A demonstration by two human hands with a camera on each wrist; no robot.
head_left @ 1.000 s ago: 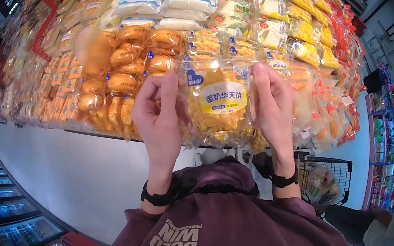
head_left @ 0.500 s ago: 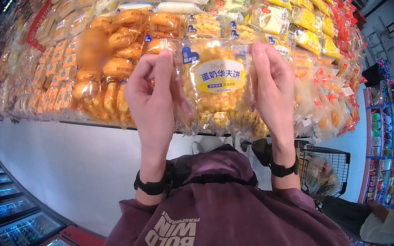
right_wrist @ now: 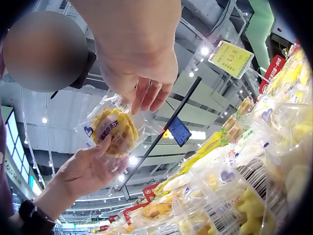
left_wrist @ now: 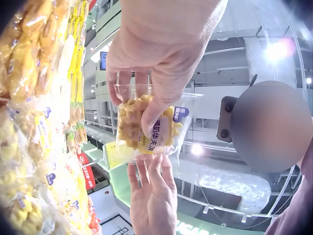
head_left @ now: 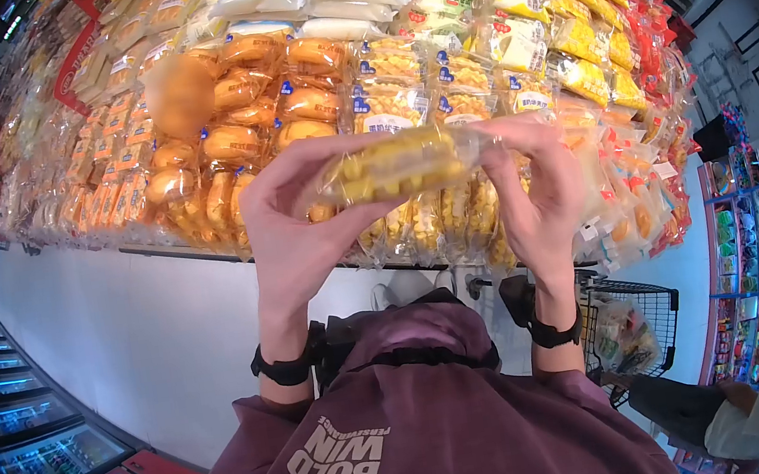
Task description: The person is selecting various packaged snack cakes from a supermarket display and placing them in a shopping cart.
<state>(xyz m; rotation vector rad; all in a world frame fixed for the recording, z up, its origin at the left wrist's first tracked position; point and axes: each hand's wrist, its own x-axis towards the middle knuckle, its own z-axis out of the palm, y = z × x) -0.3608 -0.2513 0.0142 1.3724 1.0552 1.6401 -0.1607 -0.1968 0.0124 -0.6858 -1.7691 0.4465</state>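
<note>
Clear packet of yellow waffle biscuits (head_left: 398, 164): held flat before the far bagged breads (head_left: 235, 143), left hand (head_left: 285, 221) and right hand (head_left: 538, 190) pinching opposite ends with curled fingers; probably light, crinkly, slippery, crushable, so best gripped by its sealed ends.

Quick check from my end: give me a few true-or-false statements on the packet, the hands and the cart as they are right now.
The left hand and the right hand both hold the packet of yellow waffles. True.
The packet lies in the shopping cart. False: it is held up in front of the bread shelf.
The packet's label faces the head camera. False: that view sees the packet nearly edge-on; the label shows in the wrist views.
The shopping cart has goods in it. True.
</note>
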